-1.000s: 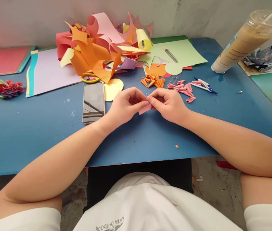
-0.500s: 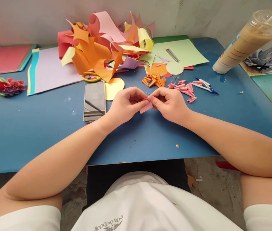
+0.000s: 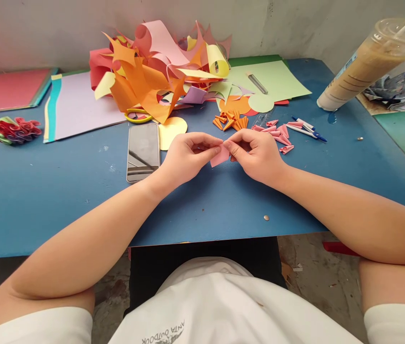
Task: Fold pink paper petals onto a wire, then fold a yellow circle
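Observation:
A small piece of pink paper (image 3: 219, 157) is pinched between my two hands above the blue table. My left hand (image 3: 191, 155) is closed on its upper left edge with thumb and fingers. On the other side, my right hand (image 3: 254, 155) grips the upper right corner, its fingertips close to those of the left. Just beyond the hands lie small rolled orange paper cones (image 3: 233, 120) and several rolled pink paper cones (image 3: 282, 136). My right hand partly hides the pink ones.
A phone (image 3: 143, 153) and a yellow paper circle (image 3: 173, 132) lie left of my hands. Behind are paper scraps (image 3: 145, 81), yellow-handled scissors (image 3: 138, 116) and green sheets (image 3: 281, 79). Pens (image 3: 306, 128) and an iced drink cup (image 3: 363, 67) stand right; a paper flower (image 3: 13, 130) sits far left.
More of the pink paper shows below my fingertips now, and the fingertips have shifted slightly on it. The whole view has moved a little; the other things lie as before.

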